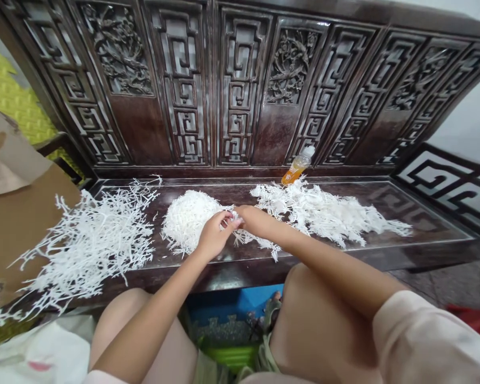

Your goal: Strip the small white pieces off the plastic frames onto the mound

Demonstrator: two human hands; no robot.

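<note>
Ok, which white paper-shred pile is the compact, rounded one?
The middle mound, just beyond the left hand; the left pile and right pile lie flat and spread out.

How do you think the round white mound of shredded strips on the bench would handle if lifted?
The mound would probably feel light for its size, being thin, airy strips. It looks loosely packed, so it may sag or shed strands from its ragged edge.

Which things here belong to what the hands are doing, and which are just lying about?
In use: left hand, right hand, white shreds, rounded shred pile, loose shred heap.
Lying about: orange drink bottle, brown cardboard, white plastic bag.
</note>
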